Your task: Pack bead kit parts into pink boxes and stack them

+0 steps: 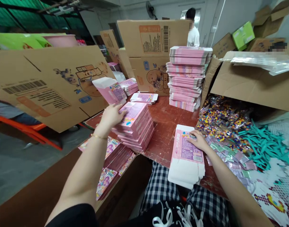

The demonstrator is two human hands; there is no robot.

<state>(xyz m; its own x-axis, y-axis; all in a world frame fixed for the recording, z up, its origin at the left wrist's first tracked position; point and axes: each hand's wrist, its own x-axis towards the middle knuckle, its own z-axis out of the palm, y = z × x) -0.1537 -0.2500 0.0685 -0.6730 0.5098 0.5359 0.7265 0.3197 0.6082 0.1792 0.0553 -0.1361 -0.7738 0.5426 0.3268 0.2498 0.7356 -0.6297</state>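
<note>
My left hand (112,117) rests on the left edge of a stack of closed pink boxes (137,126), with its fingers stretched over the top one. My right hand (199,140) lies at the right edge of a small pile of flattened pink cartons (182,148), fingers spread on the printed face. White flaps of these cartons point toward my lap. Just beyond my left hand, a pink carton with a raised white flap (110,90) leans at a tilt. More flattened cartons (144,97) lie behind the box stack.
A tall stack of flattened cartons (185,78) stands at the back. On the right are colourful bead bags (224,123), teal tools (264,143) and small packets (236,157). An open cardboard box (127,176) below left holds finished-looking boxes. A person (193,34) stands behind.
</note>
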